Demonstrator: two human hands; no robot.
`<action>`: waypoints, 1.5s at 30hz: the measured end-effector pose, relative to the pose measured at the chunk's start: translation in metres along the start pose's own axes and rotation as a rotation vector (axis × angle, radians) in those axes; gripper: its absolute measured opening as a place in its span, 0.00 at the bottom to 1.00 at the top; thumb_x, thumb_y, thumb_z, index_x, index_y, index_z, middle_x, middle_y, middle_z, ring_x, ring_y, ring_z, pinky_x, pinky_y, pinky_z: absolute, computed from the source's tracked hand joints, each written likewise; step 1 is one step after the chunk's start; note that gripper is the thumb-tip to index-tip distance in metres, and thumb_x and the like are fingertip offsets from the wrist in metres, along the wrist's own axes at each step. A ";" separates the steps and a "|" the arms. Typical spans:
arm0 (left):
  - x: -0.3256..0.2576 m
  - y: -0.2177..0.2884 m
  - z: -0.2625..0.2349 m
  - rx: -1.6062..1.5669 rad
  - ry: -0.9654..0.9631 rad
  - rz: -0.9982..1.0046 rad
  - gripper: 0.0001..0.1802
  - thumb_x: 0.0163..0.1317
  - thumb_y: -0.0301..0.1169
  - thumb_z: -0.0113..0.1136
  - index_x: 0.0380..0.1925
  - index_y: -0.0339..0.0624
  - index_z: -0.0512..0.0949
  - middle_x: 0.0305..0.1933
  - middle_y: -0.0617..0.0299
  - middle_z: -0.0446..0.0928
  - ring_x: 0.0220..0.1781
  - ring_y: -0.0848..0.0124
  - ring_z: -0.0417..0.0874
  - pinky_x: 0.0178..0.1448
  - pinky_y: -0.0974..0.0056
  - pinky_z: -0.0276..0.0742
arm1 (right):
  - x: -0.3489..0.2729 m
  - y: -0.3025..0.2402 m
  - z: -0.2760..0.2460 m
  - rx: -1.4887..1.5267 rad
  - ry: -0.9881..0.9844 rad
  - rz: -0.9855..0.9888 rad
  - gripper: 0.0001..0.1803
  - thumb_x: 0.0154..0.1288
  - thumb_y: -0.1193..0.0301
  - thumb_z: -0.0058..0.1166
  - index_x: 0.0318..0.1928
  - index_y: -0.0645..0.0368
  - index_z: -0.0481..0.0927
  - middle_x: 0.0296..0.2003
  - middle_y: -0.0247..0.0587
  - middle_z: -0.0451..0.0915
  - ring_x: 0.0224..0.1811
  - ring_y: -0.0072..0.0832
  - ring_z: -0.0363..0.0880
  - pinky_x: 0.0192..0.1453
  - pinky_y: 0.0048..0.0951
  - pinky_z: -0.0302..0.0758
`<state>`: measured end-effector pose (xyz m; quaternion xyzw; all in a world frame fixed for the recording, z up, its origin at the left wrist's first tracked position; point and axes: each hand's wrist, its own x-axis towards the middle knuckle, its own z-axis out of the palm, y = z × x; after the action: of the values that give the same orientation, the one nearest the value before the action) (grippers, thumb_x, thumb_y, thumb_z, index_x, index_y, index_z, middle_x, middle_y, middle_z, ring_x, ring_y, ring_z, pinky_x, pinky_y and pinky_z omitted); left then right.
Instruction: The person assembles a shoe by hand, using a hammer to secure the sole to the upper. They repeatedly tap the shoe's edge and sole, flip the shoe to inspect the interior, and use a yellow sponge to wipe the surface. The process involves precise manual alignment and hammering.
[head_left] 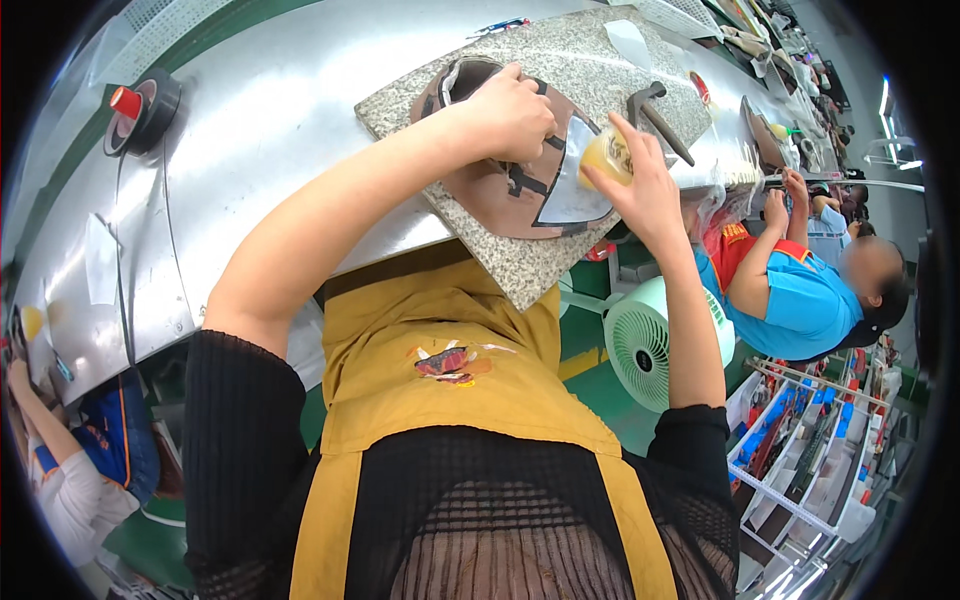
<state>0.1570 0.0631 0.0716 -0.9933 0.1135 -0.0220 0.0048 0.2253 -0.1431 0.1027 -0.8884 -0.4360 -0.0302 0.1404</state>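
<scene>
One granite slab (560, 60) tops the steel bench (280, 110).

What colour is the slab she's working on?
Speckled grey-and-white, like granite: the stone slab, best seen in the head view.

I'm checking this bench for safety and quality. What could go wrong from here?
1. The granite slab seems to jut past the metal table edge over the lap, so it might slip.
2. The left hand presses the brown leather piece near where the right hand works with a small yellow object; it could smear the fingers.
</scene>
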 end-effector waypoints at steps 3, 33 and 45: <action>-0.004 -0.002 -0.002 0.007 0.000 -0.012 0.15 0.53 0.38 0.53 0.40 0.55 0.84 0.47 0.66 0.80 0.53 0.67 0.76 0.63 0.58 0.61 | -0.021 -0.023 -0.006 0.143 -0.067 0.027 0.38 0.54 0.60 0.64 0.65 0.50 0.66 0.47 0.46 0.72 0.50 0.41 0.75 0.54 0.37 0.72; -0.001 -0.003 -0.003 0.004 -0.062 -0.020 0.16 0.53 0.39 0.54 0.42 0.57 0.84 0.50 0.68 0.80 0.54 0.69 0.76 0.63 0.60 0.61 | -0.050 -0.050 -0.012 0.022 -0.045 -0.145 0.39 0.50 0.67 0.67 0.65 0.46 0.67 0.50 0.42 0.72 0.50 0.39 0.76 0.51 0.37 0.75; -0.002 -0.003 0.001 -0.023 -0.006 -0.006 0.14 0.53 0.37 0.54 0.38 0.56 0.84 0.47 0.68 0.81 0.51 0.69 0.76 0.63 0.60 0.61 | -0.029 0.004 -0.021 -0.012 0.107 0.020 0.37 0.53 0.61 0.65 0.64 0.48 0.68 0.49 0.39 0.72 0.49 0.36 0.76 0.47 0.36 0.76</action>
<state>0.1557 0.0665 0.0711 -0.9937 0.1107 -0.0177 -0.0064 0.2123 -0.1735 0.1164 -0.8906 -0.4189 -0.0790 0.1585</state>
